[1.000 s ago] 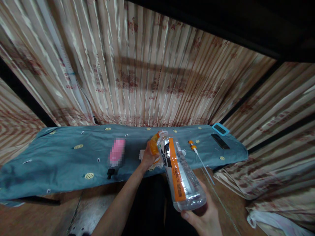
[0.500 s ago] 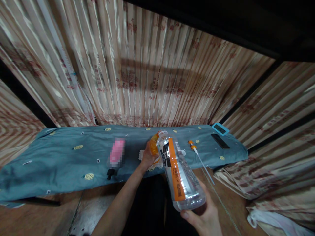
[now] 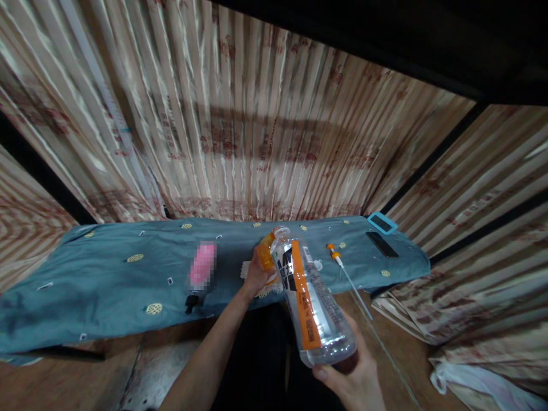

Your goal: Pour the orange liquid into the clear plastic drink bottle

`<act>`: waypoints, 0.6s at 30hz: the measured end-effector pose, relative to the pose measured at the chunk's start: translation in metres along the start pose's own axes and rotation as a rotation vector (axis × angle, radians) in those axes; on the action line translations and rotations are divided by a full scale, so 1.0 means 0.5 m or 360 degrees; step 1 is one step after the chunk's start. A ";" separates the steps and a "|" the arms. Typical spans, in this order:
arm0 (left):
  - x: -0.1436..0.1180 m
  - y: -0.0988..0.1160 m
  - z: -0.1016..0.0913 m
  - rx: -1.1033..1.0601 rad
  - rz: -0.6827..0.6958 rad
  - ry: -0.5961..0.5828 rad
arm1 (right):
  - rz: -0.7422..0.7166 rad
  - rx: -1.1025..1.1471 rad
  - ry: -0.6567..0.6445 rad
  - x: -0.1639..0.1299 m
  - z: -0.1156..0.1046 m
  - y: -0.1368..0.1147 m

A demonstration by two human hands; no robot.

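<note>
Two hands busy, bottle tipped at lower centre

Right hand [image 3: 351, 379] cups the clear bottle [image 3: 310, 299] base; left hand [image 3: 256, 275], arm outstretched, grips an orange container [image 3: 267, 252].

Right hand [image 3: 353, 377] grips tilted clear bottle [image 3: 310, 297] by its base; left hand [image 3: 254, 277] holds orange container [image 3: 266, 254] over blue cloth [image 3: 107, 274].

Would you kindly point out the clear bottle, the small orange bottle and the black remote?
clear bottle [image 3: 314, 308], head view, on its orange label.
small orange bottle [image 3: 267, 254], head view, on its side.
black remote [image 3: 382, 244], head view, mid-body.
</note>
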State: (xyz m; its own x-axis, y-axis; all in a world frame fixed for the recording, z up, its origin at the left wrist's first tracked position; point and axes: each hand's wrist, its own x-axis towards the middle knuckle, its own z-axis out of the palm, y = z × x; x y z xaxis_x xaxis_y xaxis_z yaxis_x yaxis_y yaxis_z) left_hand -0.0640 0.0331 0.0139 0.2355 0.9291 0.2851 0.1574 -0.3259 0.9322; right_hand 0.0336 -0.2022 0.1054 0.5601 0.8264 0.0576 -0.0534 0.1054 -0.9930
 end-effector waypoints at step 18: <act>-0.001 0.002 0.000 -0.0041 -0.0026 0.0007 | -0.0007 -0.0055 0.0047 -0.001 -0.001 0.001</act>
State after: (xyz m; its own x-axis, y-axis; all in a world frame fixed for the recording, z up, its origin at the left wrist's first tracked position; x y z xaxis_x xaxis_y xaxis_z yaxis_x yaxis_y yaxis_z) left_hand -0.0639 0.0324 0.0145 0.2286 0.9352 0.2705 0.1366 -0.3059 0.9422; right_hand 0.0335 -0.2026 0.1048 0.5842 0.8094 0.0597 -0.0222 0.0895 -0.9957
